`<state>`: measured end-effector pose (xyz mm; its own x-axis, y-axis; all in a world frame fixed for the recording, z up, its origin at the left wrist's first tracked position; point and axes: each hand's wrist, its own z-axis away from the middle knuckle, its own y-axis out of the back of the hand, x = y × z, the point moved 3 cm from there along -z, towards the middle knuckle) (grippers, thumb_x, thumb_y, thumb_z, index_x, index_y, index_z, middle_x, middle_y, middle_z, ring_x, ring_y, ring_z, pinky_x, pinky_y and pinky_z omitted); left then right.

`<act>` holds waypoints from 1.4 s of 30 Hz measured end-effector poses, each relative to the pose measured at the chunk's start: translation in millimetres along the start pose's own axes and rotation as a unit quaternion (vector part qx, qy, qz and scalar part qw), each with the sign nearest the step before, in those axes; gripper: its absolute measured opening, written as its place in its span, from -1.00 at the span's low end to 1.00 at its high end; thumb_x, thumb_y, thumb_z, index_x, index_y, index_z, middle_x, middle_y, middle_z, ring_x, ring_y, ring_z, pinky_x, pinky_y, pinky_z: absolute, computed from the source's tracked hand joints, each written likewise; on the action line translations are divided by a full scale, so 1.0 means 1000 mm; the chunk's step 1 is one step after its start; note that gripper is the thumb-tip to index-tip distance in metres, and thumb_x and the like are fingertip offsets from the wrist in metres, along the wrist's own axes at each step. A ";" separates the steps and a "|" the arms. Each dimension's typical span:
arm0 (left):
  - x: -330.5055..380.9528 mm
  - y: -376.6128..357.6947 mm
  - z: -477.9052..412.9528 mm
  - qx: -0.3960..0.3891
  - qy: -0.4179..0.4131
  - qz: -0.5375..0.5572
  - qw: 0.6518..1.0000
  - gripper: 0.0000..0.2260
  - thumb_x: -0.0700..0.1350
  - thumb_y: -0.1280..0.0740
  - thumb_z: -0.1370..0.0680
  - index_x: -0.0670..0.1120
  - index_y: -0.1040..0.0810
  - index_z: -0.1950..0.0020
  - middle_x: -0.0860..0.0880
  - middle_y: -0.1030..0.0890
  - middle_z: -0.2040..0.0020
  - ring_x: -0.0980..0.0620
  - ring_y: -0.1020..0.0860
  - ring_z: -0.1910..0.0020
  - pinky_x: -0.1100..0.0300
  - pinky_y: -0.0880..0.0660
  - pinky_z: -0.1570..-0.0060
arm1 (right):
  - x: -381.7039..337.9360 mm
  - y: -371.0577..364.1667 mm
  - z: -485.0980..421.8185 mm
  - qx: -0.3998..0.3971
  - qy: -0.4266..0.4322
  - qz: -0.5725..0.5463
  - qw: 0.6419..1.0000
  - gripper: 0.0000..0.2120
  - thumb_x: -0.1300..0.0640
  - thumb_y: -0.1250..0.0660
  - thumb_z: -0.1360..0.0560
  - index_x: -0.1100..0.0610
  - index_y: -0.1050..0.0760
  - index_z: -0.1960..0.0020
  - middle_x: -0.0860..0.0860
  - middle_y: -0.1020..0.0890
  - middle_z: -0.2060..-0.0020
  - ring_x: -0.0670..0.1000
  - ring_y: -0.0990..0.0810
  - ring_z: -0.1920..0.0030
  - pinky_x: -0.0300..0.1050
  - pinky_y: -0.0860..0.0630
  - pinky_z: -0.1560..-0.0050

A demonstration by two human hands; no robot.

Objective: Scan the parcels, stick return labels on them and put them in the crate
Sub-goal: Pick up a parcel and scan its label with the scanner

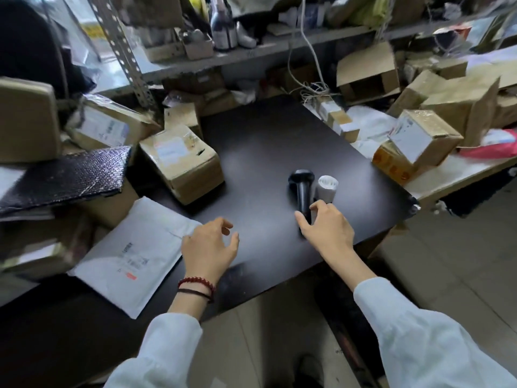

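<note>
Lying centre-right on the table (265,141), the scanner (302,189) is straddled by the spread right hand (326,225), grip not closed; label roll (326,187) just beside. Left hand (208,245) held loosely open near the mailer (134,256), lower left.

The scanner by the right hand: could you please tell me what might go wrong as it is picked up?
1. The label roll lies right beside the scanner; the right hand, spread over the handle, might knock it rolling.
2. The handle end lies near the table's front edge, so a fumbled grip could push the scanner off.
3. The taped box at right sits tilted on an orange box and may topple.
</note>
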<state>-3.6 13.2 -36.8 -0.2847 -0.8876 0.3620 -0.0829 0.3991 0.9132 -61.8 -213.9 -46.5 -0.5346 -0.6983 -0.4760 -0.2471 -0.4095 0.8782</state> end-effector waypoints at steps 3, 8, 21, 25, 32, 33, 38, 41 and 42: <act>-0.003 0.000 -0.022 0.000 -0.002 -0.007 1.000 -0.81 0.11 -0.29 -0.51 0.07 -0.54 -0.05 0.14 -0.61 0.08 0.00 -0.56 0.04 0.09 -0.43 0.00 | -0.005 -0.006 -0.022 -0.024 -0.019 0.004 1.000 -0.51 -0.21 -0.25 -0.53 0.12 -0.38 -0.28 0.11 -0.49 -0.19 0.17 -0.50 -0.20 0.04 -0.47 -0.05; -0.009 -0.005 -0.065 0.031 0.005 0.006 0.999 -0.83 0.08 -0.31 -0.50 0.07 -0.56 -0.03 0.14 -0.63 0.10 0.00 -0.57 0.05 0.09 -0.48 0.05 | -0.018 -0.031 -0.066 -0.043 -0.041 -0.072 0.996 -0.42 -0.11 -0.30 -0.54 0.28 -0.27 -0.35 0.20 -0.42 -0.27 0.23 -0.46 -0.24 0.04 -0.43 -0.10; -0.037 0.037 -0.166 0.103 0.060 -0.032 0.992 -0.78 0.05 -0.31 -0.50 0.06 -0.50 -0.13 0.06 -0.58 -0.04 -0.04 -0.48 -0.11 0.05 -0.36 -0.01 | -0.121 -0.042 -0.172 -0.084 0.014 -0.263 0.961 -0.71 0.03 -0.32 -0.49 0.17 -0.32 -0.07 0.21 -0.64 0.13 0.24 -0.64 0.16 0.13 -0.59 0.08; -0.061 0.041 -0.191 0.056 0.080 -0.071 0.993 -0.66 0.08 -0.28 -0.51 0.06 -0.43 -0.26 0.01 -0.49 -0.23 -0.06 -0.41 -0.21 0.04 -0.35 -0.10 | -0.175 -0.040 -0.173 -0.085 0.076 -0.292 0.950 -0.67 -0.07 -0.36 -0.48 0.11 -0.34 -0.05 0.16 -0.64 0.12 0.22 -0.63 0.08 0.12 -0.58 0.05; -0.097 0.045 -0.267 -0.052 0.057 -0.099 0.992 -0.56 0.07 -0.29 -0.52 0.03 -0.32 -0.37 -0.03 -0.37 -0.36 -0.08 -0.35 -0.32 -0.01 -0.33 -0.24 | -0.214 -0.074 -0.171 -0.143 0.058 -0.206 0.966 -0.30 -0.20 -0.49 -0.35 0.12 -0.27 -0.29 0.11 -0.54 -0.20 0.16 -0.51 -0.22 0.03 -0.47 -0.08; -0.102 0.043 -0.276 -0.055 0.062 -0.102 0.991 -0.54 0.07 -0.28 -0.52 0.02 -0.31 -0.39 -0.03 -0.36 -0.37 -0.09 -0.34 -0.32 -0.01 -0.33 -0.24 | -0.212 -0.080 -0.173 -0.158 0.041 -0.219 0.962 -0.29 -0.19 -0.50 -0.34 0.13 -0.27 -0.30 0.11 -0.53 -0.22 0.15 -0.50 -0.23 0.03 -0.46 -0.12; -0.115 0.034 -0.305 -0.064 0.092 -0.108 0.988 -0.44 0.16 -0.23 -0.54 -0.06 -0.23 -0.46 -0.07 -0.32 -0.43 -0.12 -0.30 -0.38 -0.07 -0.29 -0.29 | -0.201 -0.086 -0.180 -0.147 0.018 -0.255 0.955 -0.29 -0.19 -0.53 -0.29 0.09 -0.30 -0.27 0.04 -0.52 -0.17 0.10 -0.49 -0.22 0.04 -0.47 -0.16; -0.118 0.027 -0.316 -0.107 0.127 -0.106 0.980 -0.37 0.24 -0.22 -0.53 -0.07 -0.20 -0.48 -0.08 -0.33 -0.44 -0.17 -0.33 -0.37 -0.14 -0.26 -0.29 | -0.192 -0.088 -0.179 -0.138 0.010 -0.278 0.951 -0.36 -0.20 -0.54 -0.28 0.05 -0.35 -0.19 -0.03 -0.56 -0.08 0.04 -0.53 -0.15 -0.04 -0.48 -0.12; -0.117 0.025 -0.316 -0.116 0.132 -0.111 0.978 -0.36 0.27 -0.22 -0.51 -0.07 -0.23 -0.46 -0.08 -0.34 -0.42 -0.20 -0.34 -0.36 -0.18 -0.25 -0.29 | -0.189 -0.088 -0.178 -0.139 0.004 -0.286 0.948 -0.38 -0.21 -0.54 -0.28 0.04 -0.35 -0.17 -0.04 -0.57 -0.06 0.03 -0.53 -0.13 -0.04 -0.48 -0.12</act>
<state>330.0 54.4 2.5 -0.0252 -0.9870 0.1587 0.1125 0.1549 0.9815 205.3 -150.2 -42.0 -0.3704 -0.3205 -0.8718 -0.2713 -0.8603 0.4316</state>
